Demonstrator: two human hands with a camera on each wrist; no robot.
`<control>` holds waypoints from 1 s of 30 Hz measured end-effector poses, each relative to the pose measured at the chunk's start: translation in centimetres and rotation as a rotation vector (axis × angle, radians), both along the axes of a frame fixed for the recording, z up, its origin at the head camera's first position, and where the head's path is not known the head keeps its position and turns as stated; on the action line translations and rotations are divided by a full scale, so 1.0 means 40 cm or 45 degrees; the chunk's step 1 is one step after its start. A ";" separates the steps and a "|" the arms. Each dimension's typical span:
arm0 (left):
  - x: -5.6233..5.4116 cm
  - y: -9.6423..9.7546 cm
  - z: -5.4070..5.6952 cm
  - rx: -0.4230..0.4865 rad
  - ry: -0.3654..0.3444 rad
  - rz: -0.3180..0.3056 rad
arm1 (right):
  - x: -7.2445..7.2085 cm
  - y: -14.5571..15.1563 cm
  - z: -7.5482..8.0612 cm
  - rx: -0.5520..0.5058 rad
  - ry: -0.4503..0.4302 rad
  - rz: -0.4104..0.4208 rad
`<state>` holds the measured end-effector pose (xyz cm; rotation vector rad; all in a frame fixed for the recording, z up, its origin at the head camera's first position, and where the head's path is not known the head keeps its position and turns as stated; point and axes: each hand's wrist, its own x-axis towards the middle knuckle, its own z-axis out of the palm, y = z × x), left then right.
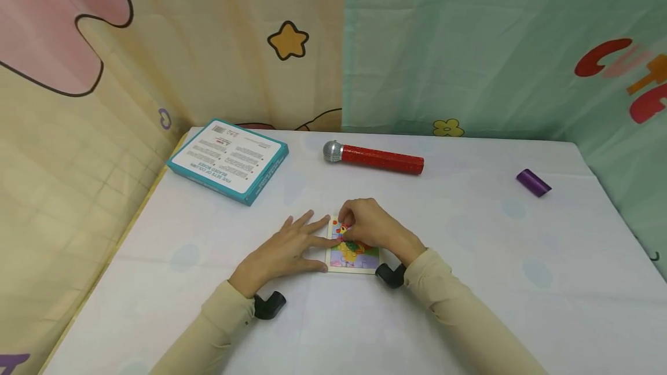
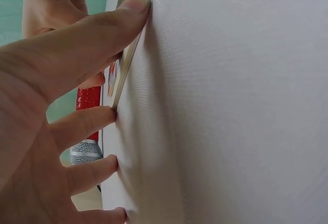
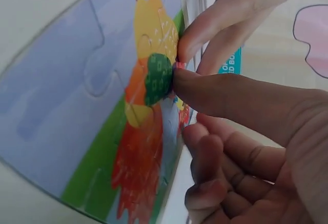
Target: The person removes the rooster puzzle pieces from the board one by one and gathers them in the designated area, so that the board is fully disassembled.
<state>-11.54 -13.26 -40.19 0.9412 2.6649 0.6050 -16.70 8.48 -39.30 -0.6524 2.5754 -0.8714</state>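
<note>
A small jigsaw puzzle (image 1: 354, 259) with a colourful rooster picture in a pale frame lies flat on the table. My left hand (image 1: 292, 250) spreads its fingers along the puzzle's left side; its thumb touches the lower left corner and its index finger reaches onto the picture. From the upper right, my right hand (image 1: 377, 227) bends over the puzzle with curled fingers. In the right wrist view, its thumb (image 3: 215, 90) and curled fingertips pinch at a puzzle piece (image 3: 183, 112) by the rooster's head, mostly hidden. The rooster's green wing (image 3: 158, 79) shows beside the thumb.
A red toy microphone (image 1: 380, 158) with a silver head lies behind the puzzle. To the back left is a turquoise box (image 1: 224, 158) with a printed white panel. A short purple tube (image 1: 534, 182) lies at the right. Patterned curtains (image 1: 443, 45) hang around the table.
</note>
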 end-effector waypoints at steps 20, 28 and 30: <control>-0.001 0.008 0.004 -0.008 -0.017 0.010 | -0.018 0.003 0.013 0.111 -0.096 -0.025; 0.000 0.007 0.003 -0.009 -0.011 0.012 | -0.023 0.009 0.001 0.045 -0.077 0.000; 0.000 0.006 0.003 -0.006 -0.010 0.010 | -0.024 0.010 -0.004 0.024 -0.065 0.025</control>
